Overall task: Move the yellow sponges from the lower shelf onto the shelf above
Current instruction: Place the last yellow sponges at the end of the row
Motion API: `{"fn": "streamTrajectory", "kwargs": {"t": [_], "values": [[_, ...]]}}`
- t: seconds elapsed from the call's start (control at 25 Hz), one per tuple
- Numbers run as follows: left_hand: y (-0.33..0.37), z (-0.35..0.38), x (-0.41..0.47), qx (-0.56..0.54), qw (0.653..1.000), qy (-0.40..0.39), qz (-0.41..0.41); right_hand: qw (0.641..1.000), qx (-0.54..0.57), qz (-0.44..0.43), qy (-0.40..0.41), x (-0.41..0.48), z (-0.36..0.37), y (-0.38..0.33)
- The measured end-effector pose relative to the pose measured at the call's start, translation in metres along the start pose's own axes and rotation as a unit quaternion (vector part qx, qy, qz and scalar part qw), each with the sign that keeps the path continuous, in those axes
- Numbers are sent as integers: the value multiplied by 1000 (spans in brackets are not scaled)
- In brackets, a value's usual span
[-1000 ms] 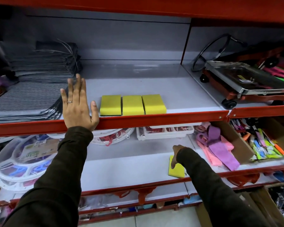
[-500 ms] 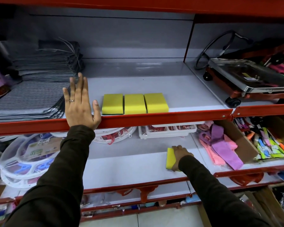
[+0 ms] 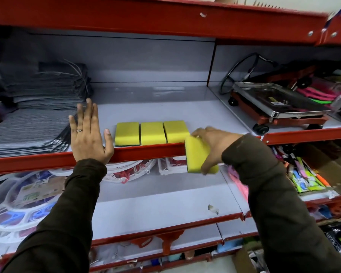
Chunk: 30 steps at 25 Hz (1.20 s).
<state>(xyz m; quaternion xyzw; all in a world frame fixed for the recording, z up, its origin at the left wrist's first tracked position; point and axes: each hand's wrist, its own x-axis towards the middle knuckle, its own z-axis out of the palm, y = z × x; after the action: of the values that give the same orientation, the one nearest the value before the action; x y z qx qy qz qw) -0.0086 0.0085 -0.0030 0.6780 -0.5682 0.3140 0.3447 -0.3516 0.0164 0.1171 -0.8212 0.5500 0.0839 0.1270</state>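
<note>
Three yellow sponges (image 3: 152,133) lie side by side near the front of the upper shelf (image 3: 165,107). My right hand (image 3: 215,146) grips a fourth yellow sponge (image 3: 198,154) with a dark green underside, tilted, in front of the shelf's red lip just right of the row. My left hand (image 3: 88,134) rests flat with fingers spread on the upper shelf's front edge, left of the sponges. The lower shelf (image 3: 155,209) holds no sponge in view.
Stacked grey mats (image 3: 31,123) fill the upper shelf's left. A steel trolley on wheels (image 3: 278,107) stands to the right past a divider. Below, clear round trays (image 3: 18,201) sit left, white trays (image 3: 130,170) at the back, colourful packets (image 3: 305,178) right.
My right hand took the sponge off the lower shelf and lifted it to the upper shelf's front edge. The left hand stayed put. The camera tilted up.
</note>
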Motion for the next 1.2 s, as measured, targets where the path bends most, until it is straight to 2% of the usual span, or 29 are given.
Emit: {"fn": "streamTrajectory", "kwargs": {"t": [0.12,0.2,0.36,0.48,0.64,0.76,0.96,1.12,1.2], "values": [[-1,1,0,0,1000,1,1,997,-5,19,80,19,-35,13],[-2,2,0,-3,1000,1,0,993,-21,57,100,45,-47,25],[-3,3,-1,-8,1000,7,5,993,-60,89,46,86,-43,36],[-3,3,-2,-18,1000,7,6,997,-24,68,-3,103,-29,39],[-3,2,-2,-19,1000,6,7,999,12,43,-18,110,-25,43],[-3,2,-1,-18,1000,-8,5,999,26,24,27,102,-25,43],[-2,-3,-1,-23,998,-49,17,980,98,-104,141,82,-13,8],[2,-14,1,-51,989,-129,55,971,103,-157,147,75,12,-34],[6,-21,0,-76,975,-181,104,975,81,-161,133,76,23,-49]]}}
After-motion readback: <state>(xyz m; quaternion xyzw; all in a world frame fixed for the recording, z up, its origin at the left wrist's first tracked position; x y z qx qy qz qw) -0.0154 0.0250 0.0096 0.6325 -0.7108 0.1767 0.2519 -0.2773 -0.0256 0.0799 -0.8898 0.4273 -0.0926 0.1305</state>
